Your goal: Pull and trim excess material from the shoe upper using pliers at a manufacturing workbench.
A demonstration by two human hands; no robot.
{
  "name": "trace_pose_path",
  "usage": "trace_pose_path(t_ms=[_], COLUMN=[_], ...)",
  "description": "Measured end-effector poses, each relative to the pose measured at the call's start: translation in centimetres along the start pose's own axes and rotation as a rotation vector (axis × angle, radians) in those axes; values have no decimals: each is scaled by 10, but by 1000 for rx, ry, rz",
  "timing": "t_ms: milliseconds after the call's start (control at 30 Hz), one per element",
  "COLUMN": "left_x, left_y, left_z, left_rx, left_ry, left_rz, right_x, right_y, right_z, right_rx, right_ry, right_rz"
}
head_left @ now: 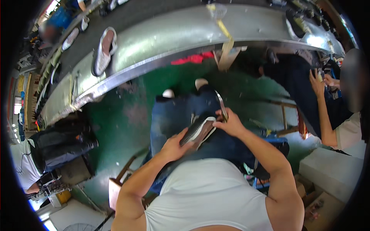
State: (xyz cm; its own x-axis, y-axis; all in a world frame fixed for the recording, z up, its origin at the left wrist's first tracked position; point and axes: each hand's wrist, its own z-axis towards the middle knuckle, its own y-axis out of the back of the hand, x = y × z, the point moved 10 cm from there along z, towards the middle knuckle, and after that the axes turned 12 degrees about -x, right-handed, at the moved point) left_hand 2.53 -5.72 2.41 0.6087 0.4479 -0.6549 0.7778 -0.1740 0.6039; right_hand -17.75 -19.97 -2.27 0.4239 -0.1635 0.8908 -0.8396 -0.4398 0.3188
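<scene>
Over my lap, my left hand point(175, 145) is closed around one end of a dark shoe point(194, 131) with a white rim and a brown insole. The shoe lies aslant, its opening facing up. At its far right end is my right hand point(230, 122), fingers closed on a slim, curved metal tool point(221, 103) that points up and away from me. Whether the tool is a knife or some other hand tool is hard to tell. My right thumb is close to the shoe's edge and seems to touch it.
A metal-edged bench point(154, 36) curves across in front, with a pale shoe point(105, 50) on its left part and a dark shoe point(295, 25) at right. Yellow tape point(224, 30) hangs over its edge. A co-worker point(327, 111) sits at right, another person point(31, 161) at left.
</scene>
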Motion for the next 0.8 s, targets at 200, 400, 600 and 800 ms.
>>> trace_pose_path(t_ms=[200,400,600,800], left_x=[-61,-35,-49,-64], left_y=[-12,-44,-55,-61], left_z=[36,83,94,93], left_rx=[-301,148,186,190], left_ry=[-407,-119,-126,-275], left_rz=[330,11,-189,-222], right_x=[15,14,-6,73], right_y=[-12,-5,3,-9], right_z=[-4,3,5,-20], right_rx=[116,199,76,-14], right_ry=[150,128,-15,804], right_rz=[-294,-312,-168,-513])
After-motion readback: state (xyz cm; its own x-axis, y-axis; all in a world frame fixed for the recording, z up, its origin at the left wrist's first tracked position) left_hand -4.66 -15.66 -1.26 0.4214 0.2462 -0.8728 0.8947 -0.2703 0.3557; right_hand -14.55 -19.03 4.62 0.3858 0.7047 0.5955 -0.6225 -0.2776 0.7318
